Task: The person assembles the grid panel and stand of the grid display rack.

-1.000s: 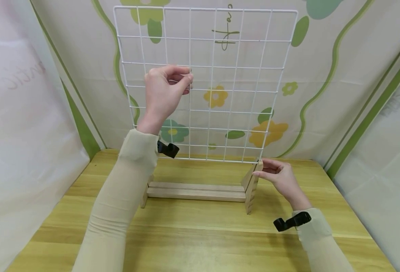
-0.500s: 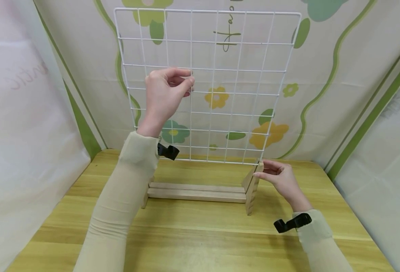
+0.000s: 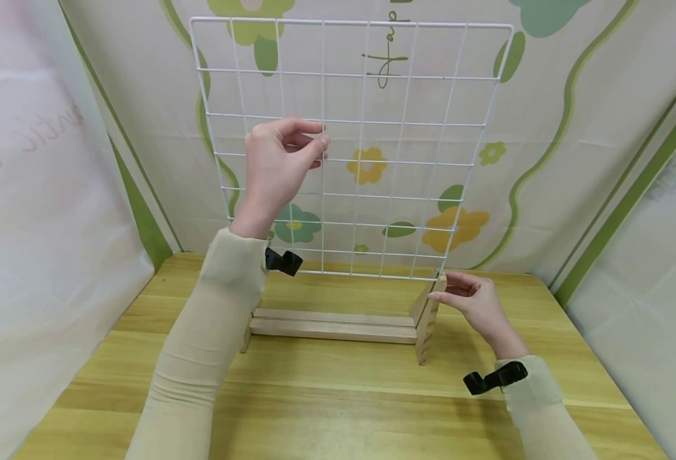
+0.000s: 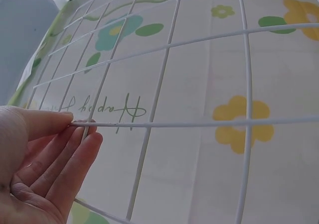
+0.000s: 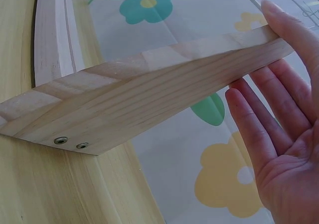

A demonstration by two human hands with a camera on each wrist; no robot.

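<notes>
A white wire grid panel point(image 3: 384, 121) stands nearly upright at the back of a pale wooden stand point(image 3: 332, 329). My left hand point(image 3: 277, 166) pinches one of its upright wires left of the middle, thumb against fingertips. The left wrist view shows the thumb and fingers of that hand point(image 4: 50, 159) meeting on the wire point(image 4: 114, 125). My right hand point(image 3: 473, 306) holds the upper end of the stand's right side board point(image 3: 427, 319). In the right wrist view, the thumb lies on this board's point(image 5: 164, 74) edge. Behind my left forearm, the stand's left side is mostly hidden.
The stand rests on a wood-grain table point(image 3: 338, 409). A patterned cloth point(image 3: 418, 140) with flowers and lettering hangs behind the grid, and white cloth walls point(image 3: 39, 223) close in both sides. Two screw heads point(image 5: 61, 140) show low on the right side board.
The grid's top edge has tilted slightly toward me, my left hand moving with it. My right hand keeps its hold on the side board. The whole head view has shifted a little.
</notes>
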